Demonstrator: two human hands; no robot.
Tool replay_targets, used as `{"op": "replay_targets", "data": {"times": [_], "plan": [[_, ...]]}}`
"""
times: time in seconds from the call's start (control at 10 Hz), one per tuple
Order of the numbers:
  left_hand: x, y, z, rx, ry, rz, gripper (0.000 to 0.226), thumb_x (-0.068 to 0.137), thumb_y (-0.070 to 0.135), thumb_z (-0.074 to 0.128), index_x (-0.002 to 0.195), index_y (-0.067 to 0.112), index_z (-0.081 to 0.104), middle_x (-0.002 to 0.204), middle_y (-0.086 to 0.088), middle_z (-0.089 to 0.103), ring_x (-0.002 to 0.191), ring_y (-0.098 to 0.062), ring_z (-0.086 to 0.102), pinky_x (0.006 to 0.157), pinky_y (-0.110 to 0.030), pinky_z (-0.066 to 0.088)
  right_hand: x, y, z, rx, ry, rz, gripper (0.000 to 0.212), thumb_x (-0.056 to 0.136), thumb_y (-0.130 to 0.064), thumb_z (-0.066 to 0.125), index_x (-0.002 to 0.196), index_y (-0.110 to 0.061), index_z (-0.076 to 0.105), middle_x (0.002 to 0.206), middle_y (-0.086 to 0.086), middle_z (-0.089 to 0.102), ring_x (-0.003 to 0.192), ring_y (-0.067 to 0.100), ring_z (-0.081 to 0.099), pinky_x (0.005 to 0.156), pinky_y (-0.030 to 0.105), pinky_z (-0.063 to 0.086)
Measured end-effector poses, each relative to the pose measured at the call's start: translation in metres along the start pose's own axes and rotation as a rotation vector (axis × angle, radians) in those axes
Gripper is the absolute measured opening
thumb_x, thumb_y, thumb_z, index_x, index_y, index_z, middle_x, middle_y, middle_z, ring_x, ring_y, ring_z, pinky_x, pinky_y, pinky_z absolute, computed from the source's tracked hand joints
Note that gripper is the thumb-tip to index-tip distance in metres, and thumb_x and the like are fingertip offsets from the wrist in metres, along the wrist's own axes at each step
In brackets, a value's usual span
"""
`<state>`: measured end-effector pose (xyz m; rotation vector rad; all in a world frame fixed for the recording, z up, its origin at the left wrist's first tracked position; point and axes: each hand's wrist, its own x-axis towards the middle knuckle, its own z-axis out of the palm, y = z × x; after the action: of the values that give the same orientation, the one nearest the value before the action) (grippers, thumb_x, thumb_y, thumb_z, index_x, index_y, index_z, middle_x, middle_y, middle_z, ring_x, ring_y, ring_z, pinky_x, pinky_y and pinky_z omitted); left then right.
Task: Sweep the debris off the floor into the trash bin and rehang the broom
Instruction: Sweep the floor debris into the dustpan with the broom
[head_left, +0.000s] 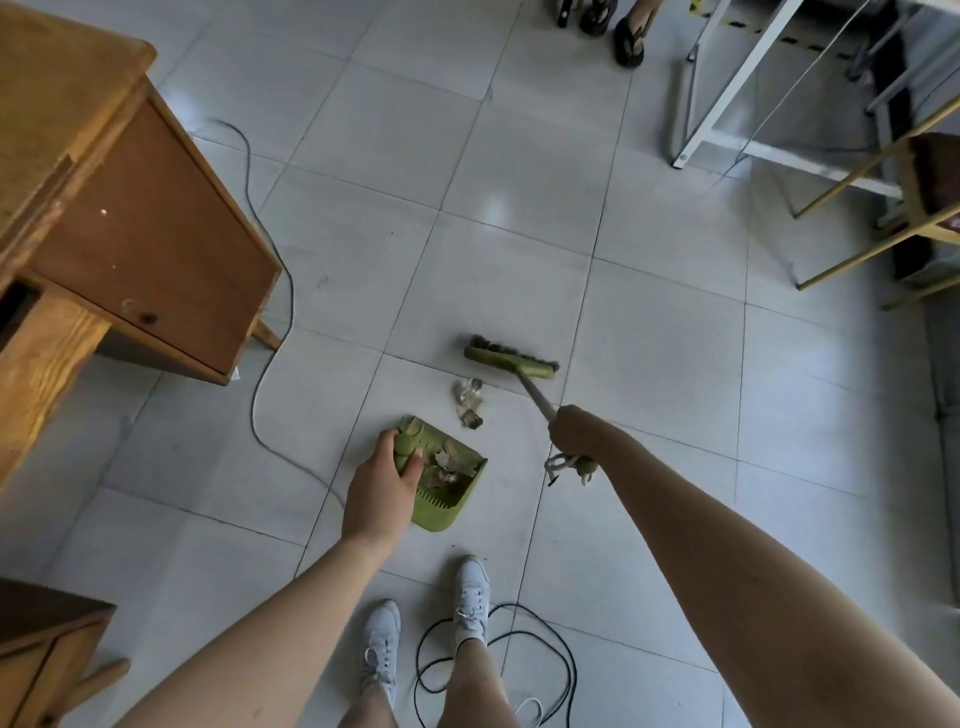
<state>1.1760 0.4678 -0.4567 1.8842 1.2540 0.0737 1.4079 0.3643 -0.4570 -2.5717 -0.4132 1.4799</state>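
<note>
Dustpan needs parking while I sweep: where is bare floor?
Bare tiles lie beyond the green broom's head, toward the white table frame, and right of the right hand. Crowded: loose debris between it and the green plastic dustpan; black cable coils by the white shoes.

The broom (511, 359) has a green head with dark bristles resting on the floor (675, 364), and its pale handle slants back into the right hand (574, 434), a cord loop at its end. A small pile of debris (467, 402), clear crumpled bits and a ridged scrap, lies just beside the head, between it and the green dustpan (452, 501). The dustpan holds tan scraps, and the left hand (382, 483) grips its handle.
</note>
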Motion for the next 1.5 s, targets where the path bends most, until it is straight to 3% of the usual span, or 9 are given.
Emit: {"op": "replay_targets", "data": {"times": [0.1,0.2,0.3,0.5,0.7,0.8,0.9,1.1,1.5], "plan": [[0.004,0.002,0.008,0.004,0.019,-0.008,0.031,0.096,0.029,0.052,0.122,0.010,0.051,0.100,-0.013,0.067,0.089,-0.032,0.062,0.066,-0.031,0.043,0.007,0.014,0.023,-0.231,-0.090,0.058,0.027,0.097,-0.012,0.050,0.115,0.003,0.063,0.124,0.016,0.065,0.089,0.016,0.070,0.077,0.022,0.051],[0.007,0.006,0.014,-0.003,0.023,0.006,0.031,0.096,0.028,0.053,0.121,0.010,0.051,0.099,-0.011,0.068,0.088,-0.031,0.062,0.066,-0.029,0.042,-0.005,0.020,0.021,0.284,-0.074,0.218,0.029,0.099,-0.010,0.041,0.125,-0.006,0.054,0.112,0.019,0.061,0.027,-0.002,0.052,0.030,0.012,0.041],[0.008,0.007,0.017,-0.011,0.037,0.009,0.030,0.096,0.027,0.053,0.120,0.009,0.051,0.099,-0.011,0.068,0.090,-0.033,0.062,0.066,-0.030,0.042,-0.005,0.027,0.016,0.115,-0.084,0.140,0.013,0.099,-0.010,0.039,0.110,-0.016,0.043,0.081,0.005,0.048,0.046,0.013,0.056,0.030,0.014,0.043],[0.005,0.003,0.023,-0.017,0.055,0.015,0.027,0.095,0.026,0.053,0.115,0.008,0.052,0.097,-0.014,0.067,0.089,-0.035,0.061,0.065,-0.030,0.039,-0.024,0.033,0.021,-0.072,-0.192,0.095,0.007,0.098,-0.012,0.040,0.094,-0.012,0.044,0.074,0.003,0.047,0.059,0.016,0.050,0.048,0.025,0.042],[-0.005,-0.010,0.031,-0.046,0.035,0.024,0.029,0.095,0.028,0.053,0.119,0.011,0.051,0.096,-0.010,0.067,0.088,-0.032,0.061,0.064,-0.028,0.035,-0.059,0.036,0.055,0.036,-0.337,0.187,0.009,0.100,-0.009,0.037,0.102,-0.003,0.043,0.063,0.010,0.045,0.050,0.019,0.043,0.052,0.027,0.040],[-0.017,-0.024,0.031,-0.093,0.005,0.042,0.029,0.096,0.028,0.053,0.121,0.015,0.050,0.096,-0.001,0.062,0.085,-0.025,0.058,0.066,-0.024,0.034,-0.084,0.032,0.054,0.193,-0.368,0.260,0.015,0.098,-0.011,0.035,0.098,0.000,0.046,0.057,0.011,0.042,0.046,0.018,0.036,0.043,0.021,0.035],[-0.026,-0.044,0.021,-0.070,-0.012,0.076,0.034,0.096,0.030,0.052,0.126,0.013,0.048,0.105,-0.009,0.066,0.093,-0.031,0.060,0.068,-0.026,0.036,-0.113,0.025,0.038,0.255,-0.362,0.232,0.025,0.098,-0.014,0.040,0.082,-0.001,0.055,0.056,0.010,0.042,0.046,0.018,0.034,0.041,0.020,0.031],[-0.042,-0.080,-0.006,-0.020,0.060,0.115,0.034,0.096,0.030,0.053,0.123,0.008,0.051,0.103,-0.019,0.068,0.093,-0.039,0.062,0.068,-0.036,0.045,-0.163,0.010,0.018,0.186,-0.273,0.176,0.021,0.098,-0.013,0.039,0.082,-0.002,0.049,0.053,0.012,0.045,0.044,0.018,0.038,0.040,0.020,0.034],[-0.043,-0.078,-0.070,-0.084,0.009,0.196,0.034,0.094,0.036,0.054,0.122,0.016,0.052,0.101,-0.005,0.066,0.092,-0.026,0.061,0.071,-0.028,0.045,-0.173,-0.036,0.016,0.509,-0.170,0.169,0.023,0.098,-0.007,0.037,0.077,-0.005,0.047,0.044,0.008,0.043,0.029,0.016,0.036,0.034,0.014,0.027]]}}
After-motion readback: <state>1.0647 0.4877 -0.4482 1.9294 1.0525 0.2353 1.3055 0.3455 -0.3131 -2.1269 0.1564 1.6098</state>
